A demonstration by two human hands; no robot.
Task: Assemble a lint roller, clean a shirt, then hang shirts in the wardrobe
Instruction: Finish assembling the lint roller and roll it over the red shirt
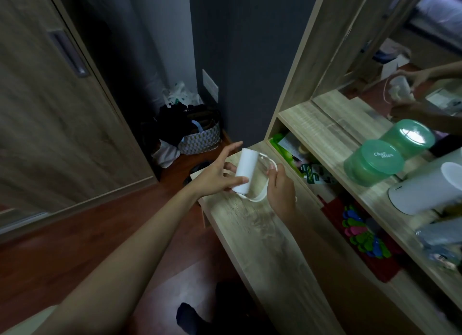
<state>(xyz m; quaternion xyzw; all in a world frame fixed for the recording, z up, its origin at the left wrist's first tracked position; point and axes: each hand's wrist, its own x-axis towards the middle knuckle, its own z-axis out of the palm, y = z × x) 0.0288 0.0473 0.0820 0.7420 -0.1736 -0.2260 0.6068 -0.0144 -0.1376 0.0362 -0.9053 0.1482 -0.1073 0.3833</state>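
A white lint roll (245,169), a short cylinder, is held over the wooden dresser top (265,239). My left hand (215,174) grips the roll from the left, thumb across its lower end and forefinger stretched out. My right hand (280,187) holds the white roller frame with its clear cover (260,182), which curves around the roll's right side and under it. The mirror (410,67) at the upper right reflects both hands and the roller. No shirt shows in this view.
A wardrobe sliding door (57,104) fills the left. A patterned basket of dark clothes (197,137) sits on the floor in the corner. On the dresser shelf stand two green lidded tubs (377,159) and a white cylindrical container (425,187). Coloured items (362,234) lie in the cubby below.
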